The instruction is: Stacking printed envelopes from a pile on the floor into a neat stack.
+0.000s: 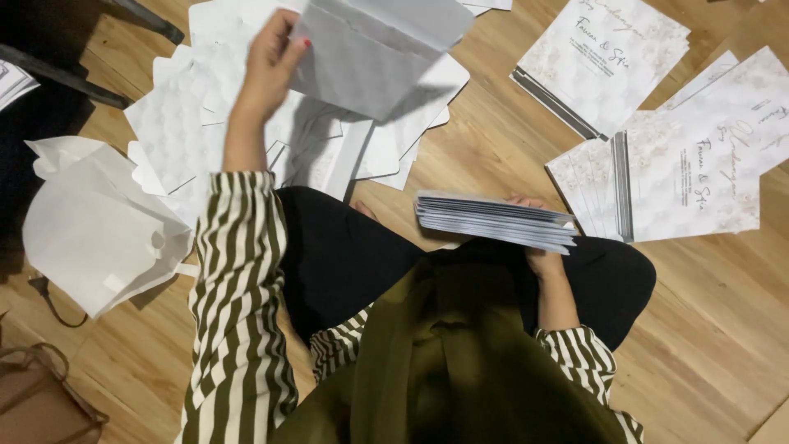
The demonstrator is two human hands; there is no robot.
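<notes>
I sit cross-legged on a wooden floor, in striped sleeves and black trousers. My left hand (pixel 269 59) is raised and pinches one white envelope (pixel 374 49) by its edge, above a loose spread of white envelopes (pixel 189 107) on the floor. My right hand (pixel 538 247) rests on my right knee and grips a thick stack of envelopes (pixel 493 220), held flat; the stack hides most of its fingers.
Piles of printed white cards with floral corners (pixel 608 53) (pixel 699 173) lie on the floor at the right. A crumpled white paper bag (pixel 94 226) sits at the left, a brown bag (pixel 37 403) at the lower left, dark furniture legs (pixel 66 78) at the upper left.
</notes>
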